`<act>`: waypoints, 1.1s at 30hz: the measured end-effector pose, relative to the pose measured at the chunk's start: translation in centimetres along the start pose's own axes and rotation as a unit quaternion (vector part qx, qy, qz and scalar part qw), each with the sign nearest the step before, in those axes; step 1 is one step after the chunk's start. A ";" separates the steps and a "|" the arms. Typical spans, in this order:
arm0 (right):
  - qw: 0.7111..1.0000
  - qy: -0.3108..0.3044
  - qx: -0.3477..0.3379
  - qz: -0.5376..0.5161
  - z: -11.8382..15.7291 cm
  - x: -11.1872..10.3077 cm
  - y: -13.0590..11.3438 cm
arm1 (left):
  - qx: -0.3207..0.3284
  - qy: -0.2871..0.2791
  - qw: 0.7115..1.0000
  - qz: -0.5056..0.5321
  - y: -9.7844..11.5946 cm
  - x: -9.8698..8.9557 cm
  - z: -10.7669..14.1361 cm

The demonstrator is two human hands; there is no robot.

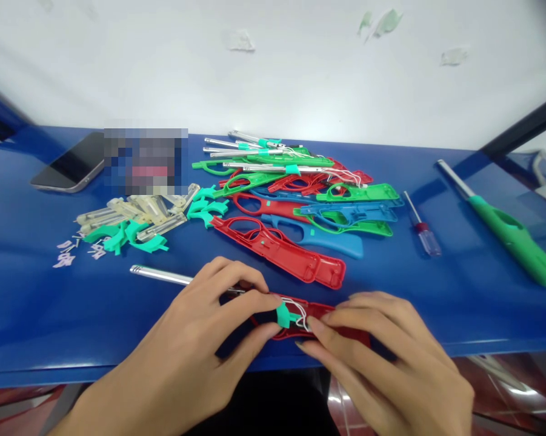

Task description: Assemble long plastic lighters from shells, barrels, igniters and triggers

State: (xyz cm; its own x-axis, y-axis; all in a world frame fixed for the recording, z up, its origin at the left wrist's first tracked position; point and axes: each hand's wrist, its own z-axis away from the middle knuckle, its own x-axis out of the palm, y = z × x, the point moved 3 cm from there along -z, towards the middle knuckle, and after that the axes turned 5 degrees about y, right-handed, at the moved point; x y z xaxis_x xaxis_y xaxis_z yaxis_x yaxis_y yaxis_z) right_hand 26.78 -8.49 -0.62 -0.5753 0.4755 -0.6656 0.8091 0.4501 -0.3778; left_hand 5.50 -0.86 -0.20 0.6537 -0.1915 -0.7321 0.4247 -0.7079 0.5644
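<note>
Near the table's front edge lies a red lighter half-shell (318,306), partly covered by both hands. A metal lighter tube (161,275) runs out to the left from under my left hand (209,339). That hand pinches a teal trigger (282,315) between thumb and forefinger, over the shell. White wires (300,312) loop just right of the trigger. My right hand (386,351) is closed at the shell's right part, its fingertips at the wires; what exactly they grip is hidden.
Behind the hands are red, green and blue shells (277,248) with metal tubes (254,151). Teal triggers (148,237), clear plastic parts (131,212) and screws (64,257) lie left, near a phone (73,163). A screwdriver (422,233) and a green lighter (513,236) lie right.
</note>
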 end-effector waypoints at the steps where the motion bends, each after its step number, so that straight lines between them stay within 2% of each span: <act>1: 1.000 -0.002 -0.002 0.000 0.0 0.0 0.0 | -0.001 -0.001 1.000 0.000 0.0 0.0 0.0; 9: 0.998 0.010 -0.044 0.035 0.3 0.6 -0.3 | -0.024 -0.011 0.999 -0.023 -0.1 -0.1 0.1; 16: 0.999 0.008 -0.035 0.016 0.2 0.7 0.0 | -0.061 -0.002 0.998 -0.026 -0.1 -0.3 0.1; 25: 0.999 0.000 -0.052 0.010 -0.3 0.2 0.2 | -0.035 0.017 0.999 -0.006 -0.5 -0.3 0.4; 33: 0.998 -0.013 -0.059 0.000 -0.2 0.2 0.3 | -0.045 0.014 0.999 -0.007 -0.6 0.0 0.1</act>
State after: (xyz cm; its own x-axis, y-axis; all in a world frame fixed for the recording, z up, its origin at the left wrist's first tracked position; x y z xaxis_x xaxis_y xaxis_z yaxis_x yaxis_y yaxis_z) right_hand 26.87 -8.13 -0.79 -0.5705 0.4567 -0.6827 0.7887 0.5366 -0.3000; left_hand 5.20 -0.53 -0.59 0.6646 -0.1620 -0.7295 0.4878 -0.6455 0.5877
